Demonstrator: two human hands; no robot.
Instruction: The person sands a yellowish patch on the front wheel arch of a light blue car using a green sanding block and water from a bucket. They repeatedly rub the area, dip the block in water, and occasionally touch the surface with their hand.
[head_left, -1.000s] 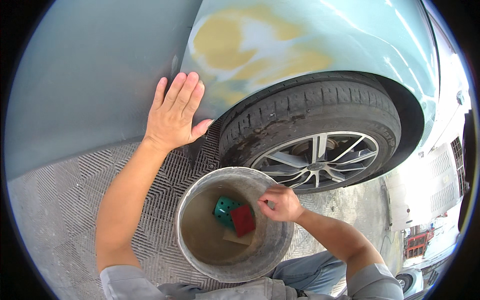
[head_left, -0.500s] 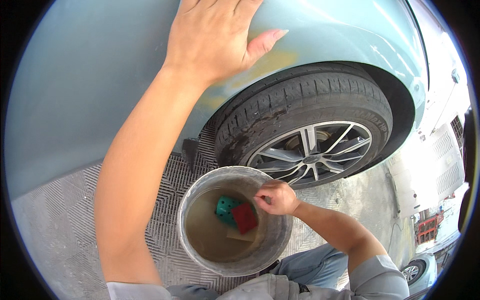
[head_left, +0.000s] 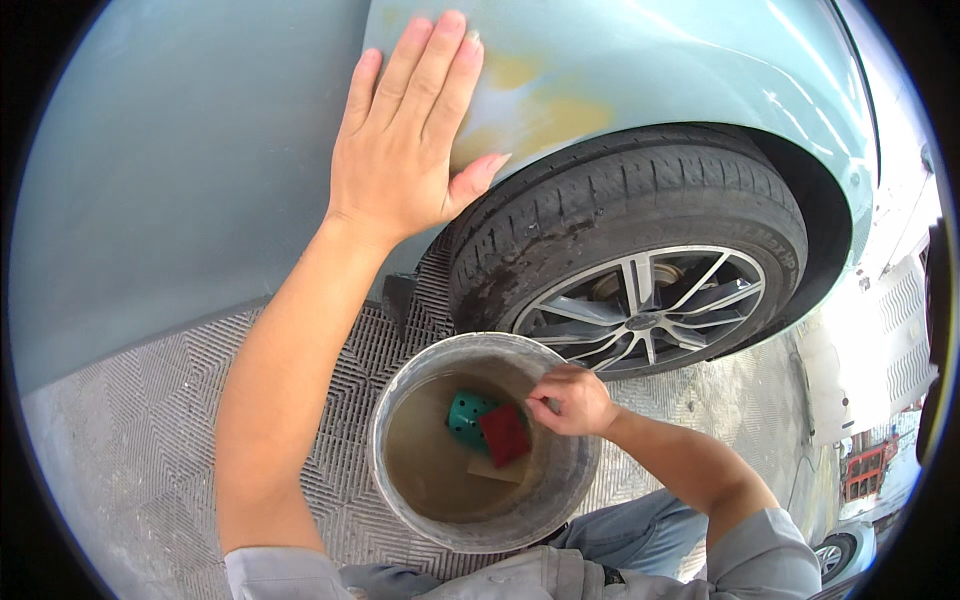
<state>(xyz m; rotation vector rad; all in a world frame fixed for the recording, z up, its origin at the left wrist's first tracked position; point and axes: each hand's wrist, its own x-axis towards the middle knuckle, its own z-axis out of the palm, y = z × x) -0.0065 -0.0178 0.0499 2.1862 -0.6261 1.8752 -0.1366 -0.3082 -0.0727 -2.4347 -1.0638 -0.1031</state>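
Observation:
My left hand (head_left: 400, 150) lies flat against the pale blue car body panel (head_left: 690, 70), fingers stretched toward the top and thumb out to the right. It rests beside sanded yellow-brown patches (head_left: 550, 110) above the wheel arch. My right hand (head_left: 572, 402) is closed over the right rim of a grey bucket (head_left: 397, 400); its far fingers are partly hidden. Murky water (head_left: 430, 470) fills the lower bucket. In it are a green block with dark holes (head_left: 467, 415), a red pad (head_left: 505, 437) and a tan piece (head_left: 495, 469) partly under the pad.
The car's tyre (head_left: 620, 190) and spoked rim (head_left: 640, 322) stand just beyond the bucket. Ribbed floor tiles (head_left: 300, 400) lie below. A mudflap (head_left: 398, 298) hangs behind the tyre. Farther right are a red rack (head_left: 868, 470) and another car (head_left: 835, 550).
My left hand has slid down the panel toward me and slightly left, bringing its fingertips into view and uncovering more of the yellow-brown patches. My right hand stays at the bucket rim.

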